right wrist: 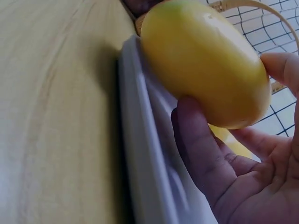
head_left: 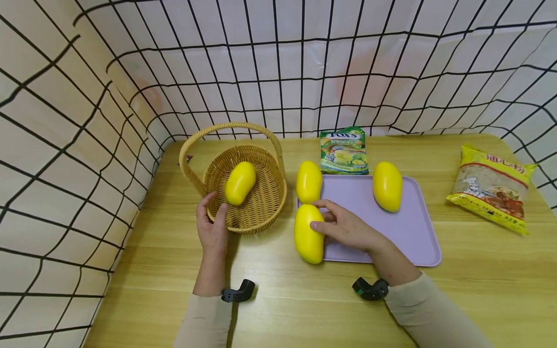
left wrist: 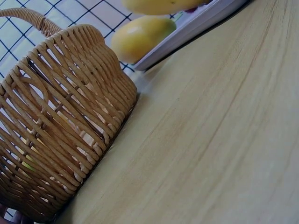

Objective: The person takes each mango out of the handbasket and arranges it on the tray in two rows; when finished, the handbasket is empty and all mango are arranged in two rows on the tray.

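Note:
A yellow mango (head_left: 309, 237) is in my right hand (head_left: 348, 226), held by thumb and fingers at the left edge of the lilac tray (head_left: 348, 193). In the right wrist view that mango (right wrist: 205, 60) is raised over the tray's rim (right wrist: 145, 121). My left hand (head_left: 213, 234) grips the near-left rim of a wicker basket (head_left: 245, 226); most of its fingers are hidden in the left wrist view. One mango (head_left: 241, 183) lies inside the basket. Another mango (head_left: 309, 181) rests at the tray's far-left corner, and one more mango (head_left: 387, 187) toward its far right.
Behind the tray lies a green candy bag (head_left: 344, 151). A yellow food packet (head_left: 491, 188) sits at the right of the wooden table (head_left: 278, 309). Black wire mesh (head_left: 278, 67) stands along the back and sides. The basket's tall handle (head_left: 230, 125) arches over its far side.

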Demonstrator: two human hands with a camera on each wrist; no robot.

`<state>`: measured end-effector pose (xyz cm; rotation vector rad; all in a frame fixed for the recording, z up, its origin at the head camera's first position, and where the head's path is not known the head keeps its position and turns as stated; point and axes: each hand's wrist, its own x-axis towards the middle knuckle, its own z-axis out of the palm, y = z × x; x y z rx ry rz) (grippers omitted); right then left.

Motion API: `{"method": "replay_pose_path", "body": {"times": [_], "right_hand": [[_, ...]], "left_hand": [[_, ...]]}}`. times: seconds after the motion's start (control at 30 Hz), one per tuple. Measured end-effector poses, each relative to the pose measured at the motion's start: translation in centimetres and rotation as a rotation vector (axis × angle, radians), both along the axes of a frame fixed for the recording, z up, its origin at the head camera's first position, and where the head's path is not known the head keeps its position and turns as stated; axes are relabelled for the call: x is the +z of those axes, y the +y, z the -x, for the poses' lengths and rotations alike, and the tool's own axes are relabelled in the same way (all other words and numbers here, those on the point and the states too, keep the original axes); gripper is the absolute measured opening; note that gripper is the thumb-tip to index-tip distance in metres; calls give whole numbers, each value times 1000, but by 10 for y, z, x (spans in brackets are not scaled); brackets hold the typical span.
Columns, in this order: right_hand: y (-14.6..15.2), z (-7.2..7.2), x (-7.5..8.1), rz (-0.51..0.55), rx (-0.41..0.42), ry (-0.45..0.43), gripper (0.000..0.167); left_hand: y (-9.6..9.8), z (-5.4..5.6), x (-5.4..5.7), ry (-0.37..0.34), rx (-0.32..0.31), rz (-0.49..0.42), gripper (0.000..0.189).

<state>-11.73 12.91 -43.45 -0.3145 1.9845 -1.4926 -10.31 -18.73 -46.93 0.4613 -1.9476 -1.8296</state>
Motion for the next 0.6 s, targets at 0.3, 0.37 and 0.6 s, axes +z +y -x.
{"method": "replay_pose_path", "body": {"times": [0.3,0.37,0.6], "right_hand": [[-2,1,-6,-38,-58,-16,61],[-1,2,-6,-47,-72,-8,61],[0,3,-5,-52,-80,12,60]], "left_hand": [[0,0,1,9,-20,-18,41],[0,1,1,11,-23,-22,41],[0,0,1,13,-12,-24,39]]}}
